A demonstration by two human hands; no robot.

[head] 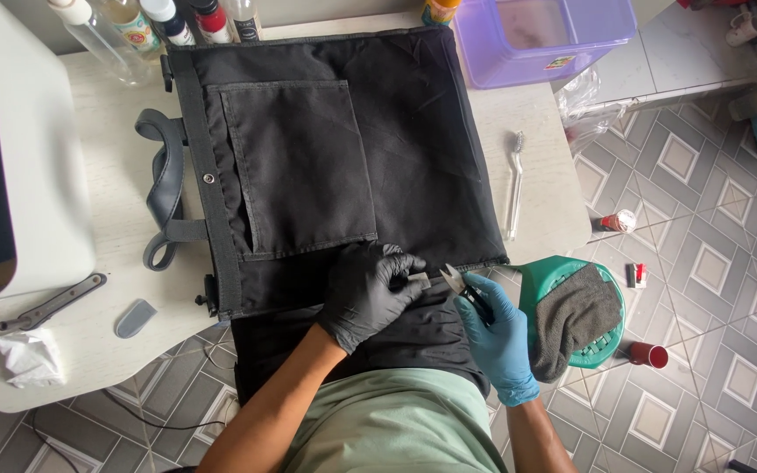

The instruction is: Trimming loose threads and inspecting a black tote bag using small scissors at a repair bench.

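**Black bag pinned at its near edge, cutters at the seam**

At the far left a white machine housing point(32, 158) overhangs the pale worktable point(98, 350), with a crumpled white tissue point(30, 357), a dark flat metal tool point(53, 302) and a small grey pad point(136, 318) lying near the table's front edge. The black fabric bag point(413, 140) lies flat across the middle of the table, its grey strap handle point(164, 188) looped off the left side and a patch pocket point(300, 166) facing up; its near edge hangs toward the person's lap. The cloth looks soft, limp and light, likely to slide or bunch, so the firmer bound edge seems the best place to hold it.

The left hand point(365, 293), in a black glove, is closed over that near edge, pinching a small pale tab. Just beside it the right hand point(497, 337), in a blue glove, grips small cutting pliers point(459, 285) with the tips at the bag's edge.

Further right lie a clear-handled brush point(515, 184), a lilac plastic tub point(545, 39) and a green basket point(571, 315) holding a grey cloth, above a patterned tile floor point(711, 219).
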